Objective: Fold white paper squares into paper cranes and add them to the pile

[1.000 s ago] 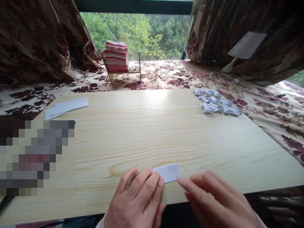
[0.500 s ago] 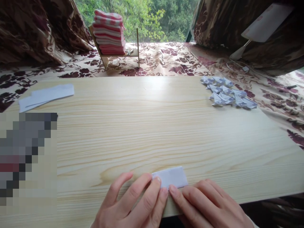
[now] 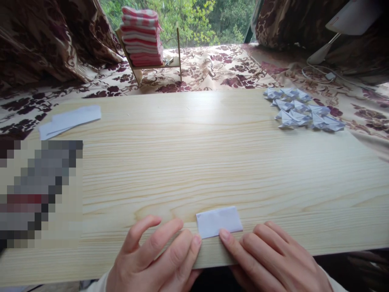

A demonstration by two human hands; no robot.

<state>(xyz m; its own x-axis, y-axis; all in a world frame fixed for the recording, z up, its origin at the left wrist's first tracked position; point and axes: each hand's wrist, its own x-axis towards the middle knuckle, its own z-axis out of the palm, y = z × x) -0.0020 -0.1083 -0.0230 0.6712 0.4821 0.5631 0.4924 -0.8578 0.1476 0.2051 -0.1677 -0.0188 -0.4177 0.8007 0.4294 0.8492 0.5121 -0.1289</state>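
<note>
A small folded strip of white paper [image 3: 217, 221] lies flat on the wooden table near its front edge, slightly tilted. With the index fingertip of my right hand [image 3: 267, 255] I press on its lower edge; the other fingers bend loosely beside it, and the thumb is mostly hidden below. My left hand [image 3: 161, 251] is to the left of the paper, fingers apart and loosely curved. Its index fingertip is at the lower left corner, where I cannot tell if it touches. Neither hand grips the paper.
Several folded white paper pieces [image 3: 300, 109] sit at the back right of the table [image 3: 194, 162]. Flat paper strips [image 3: 73, 119] lie at the back left, above a pixelated patch. Behind stand a small rack with stacked red-and-white cloths [image 3: 142, 38] and a white lamp [image 3: 320, 52].
My left hand has pulled back left and down off the paper, uncovering its left end. My right index finger stays on the lower edge. The whole view has shifted slightly.
</note>
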